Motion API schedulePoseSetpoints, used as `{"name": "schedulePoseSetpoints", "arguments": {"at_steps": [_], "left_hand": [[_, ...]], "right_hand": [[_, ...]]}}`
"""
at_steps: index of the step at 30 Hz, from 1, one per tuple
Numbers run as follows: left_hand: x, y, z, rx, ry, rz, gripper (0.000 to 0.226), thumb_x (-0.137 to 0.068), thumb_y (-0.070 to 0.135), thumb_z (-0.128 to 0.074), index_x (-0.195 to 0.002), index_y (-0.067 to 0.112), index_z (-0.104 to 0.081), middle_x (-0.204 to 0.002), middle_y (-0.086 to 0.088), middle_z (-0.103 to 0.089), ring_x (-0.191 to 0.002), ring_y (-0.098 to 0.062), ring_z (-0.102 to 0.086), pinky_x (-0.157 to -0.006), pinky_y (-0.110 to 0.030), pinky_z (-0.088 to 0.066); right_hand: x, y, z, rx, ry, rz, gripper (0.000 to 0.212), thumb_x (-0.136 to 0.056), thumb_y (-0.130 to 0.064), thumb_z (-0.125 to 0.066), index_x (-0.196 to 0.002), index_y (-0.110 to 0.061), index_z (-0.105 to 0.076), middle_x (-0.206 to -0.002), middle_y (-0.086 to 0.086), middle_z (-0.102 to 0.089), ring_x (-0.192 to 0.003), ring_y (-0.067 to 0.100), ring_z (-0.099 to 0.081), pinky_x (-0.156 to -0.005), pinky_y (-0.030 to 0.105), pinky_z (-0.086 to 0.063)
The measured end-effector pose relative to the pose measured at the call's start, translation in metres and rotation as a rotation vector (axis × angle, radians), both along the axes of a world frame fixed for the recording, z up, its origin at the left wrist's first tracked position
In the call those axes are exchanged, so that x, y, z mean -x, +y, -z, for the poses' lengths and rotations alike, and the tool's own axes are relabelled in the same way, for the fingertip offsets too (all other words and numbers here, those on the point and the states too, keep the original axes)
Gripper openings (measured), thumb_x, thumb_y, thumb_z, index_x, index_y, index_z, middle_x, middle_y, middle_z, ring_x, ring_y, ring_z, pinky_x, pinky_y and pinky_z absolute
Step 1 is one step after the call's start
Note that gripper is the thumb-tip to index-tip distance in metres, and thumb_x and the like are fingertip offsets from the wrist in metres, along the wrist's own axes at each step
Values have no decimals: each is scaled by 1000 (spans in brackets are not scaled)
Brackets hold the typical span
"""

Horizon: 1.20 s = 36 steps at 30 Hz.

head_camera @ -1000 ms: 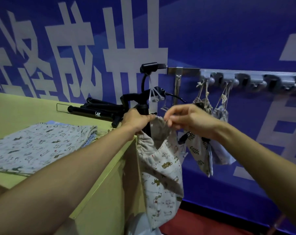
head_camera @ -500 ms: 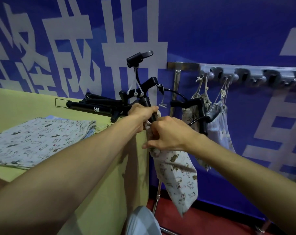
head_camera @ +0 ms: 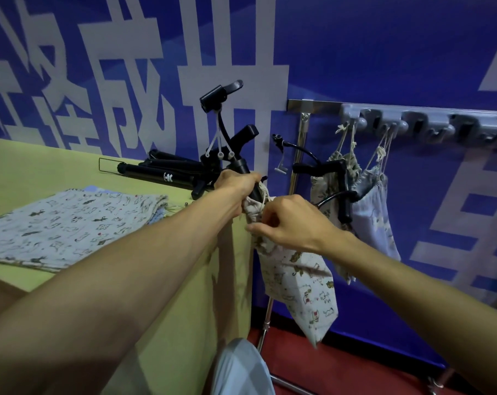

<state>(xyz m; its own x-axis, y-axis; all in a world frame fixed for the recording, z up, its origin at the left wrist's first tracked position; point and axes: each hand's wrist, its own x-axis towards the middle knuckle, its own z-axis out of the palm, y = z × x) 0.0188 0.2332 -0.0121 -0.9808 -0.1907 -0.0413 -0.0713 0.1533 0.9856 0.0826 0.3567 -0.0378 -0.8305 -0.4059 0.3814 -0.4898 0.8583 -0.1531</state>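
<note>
A cat-print drawstring bag (head_camera: 298, 283) hangs off the table's right edge with a black phone-holder stand (head_camera: 243, 166) sticking out of its mouth. My left hand (head_camera: 236, 183) grips the black stand at the bag's opening. My right hand (head_camera: 290, 220) pinches the gathered neck of the bag, where the white drawstring (head_camera: 260, 205) runs. The lower part of the stand is hidden inside the bag.
Folded printed cloth bags (head_camera: 70, 226) lie on the yellow-green table (head_camera: 42, 166). A folded black tripod (head_camera: 167, 175) lies at the table's back. A metal rack with grey hooks (head_camera: 398, 121) carries two hung bags (head_camera: 370, 206) and another black holder (head_camera: 338, 181). Blue banner wall behind.
The bag's mouth, wide a second ago, is now drawn narrow round the stand. My right hand moved left and down onto the bag's neck. The view shifted slightly.
</note>
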Motion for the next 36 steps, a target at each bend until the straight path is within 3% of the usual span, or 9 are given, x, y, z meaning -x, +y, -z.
{"name": "schedulePoseSetpoints", "arguments": {"at_steps": [3, 6, 12, 16, 19, 22, 28, 32, 36], "left_hand": [[-2, 0, -2, -11, -15, 13, 26, -82, 27, -70, -98, 7, -64, -84, -10, -64, -52, -17, -53, -40, -19, -35], [-3, -4, -3, -2, -16, 13, 25, -83, 26, -70, -97, 6, -63, -85, -11, -65, -50, -17, -53, -39, -19, -36], [1, -15, 5, 40, -26, 15, 38, -78, 28, -75, -104, 2, -66, -105, -17, -69, -93, -32, -68, -79, -41, -58], [1, -16, 18, 107, -22, 84, 37, -76, 26, -78, -105, 8, -61, -99, -10, -65, -84, -22, -60, -63, -27, -45], [-3, -12, 20, 114, 14, 118, 26, -81, 24, -75, -92, 16, -53, -89, -4, -58, -78, -16, -53, -70, -29, -41], [-5, -7, 18, 103, 52, 196, 30, -83, 22, -73, -106, 5, -65, -86, -6, -65, -73, -15, -56, -59, -25, -40], [-9, -1, 23, 79, 5, 271, 13, -93, 29, -60, -94, 16, -62, -98, 1, -61, -94, -15, -55, -82, -26, -34], [-7, 1, 27, 116, -89, 286, 44, -93, 42, -54, -124, 10, -56, -127, -2, -56, -119, -20, -49, -90, -27, -35], [-2, 2, 26, 153, -23, 213, 25, -88, 38, -60, -82, 18, -48, -97, -11, -61, -98, -27, -57, -82, -34, -44]], "right_hand": [[-5, -8, 1, -128, 76, 29, 32, -83, -50, -64, -80, -18, -63, -85, -1, -62, -76, 18, -61, -65, 36, -51], [-3, -7, 0, -62, 66, -46, 14, -87, -30, -65, -82, -17, -67, -83, -1, -66, -78, 17, -64, -67, 34, -53], [5, 19, -23, 741, -613, -320, 13, -95, -14, -56, -84, -8, -61, -74, 1, -63, -69, 15, -61, -69, 29, -51], [11, 39, -38, 933, -574, -289, 16, -96, -8, -52, -81, -10, -58, -72, 4, -55, -67, 14, -53, -69, 28, -46], [12, 46, -43, 973, -532, -273, 18, -96, -5, -51, -80, -11, -57, -70, 3, -55, -65, 15, -52, -65, 25, -46], [11, 46, -48, 1140, -540, -288, 24, -97, -1, -46, -76, -10, -53, -68, 3, -50, -63, 15, -48, -57, 20, -44], [10, 47, -60, 1224, -581, -303, 29, -99, -3, -39, -74, -13, -51, -74, 9, -48, -67, 19, -51, -55, 22, -41], [7, 52, -67, 1092, -548, -152, 30, -99, -2, -41, -73, -13, -51, -67, 6, -53, -76, 26, -62, -55, 25, -48], [6, 54, -61, 1370, -677, -202, 25, -97, -2, -43, -75, -9, -52, -67, 6, -53, -62, 17, -57, -56, 24, -47]]}}
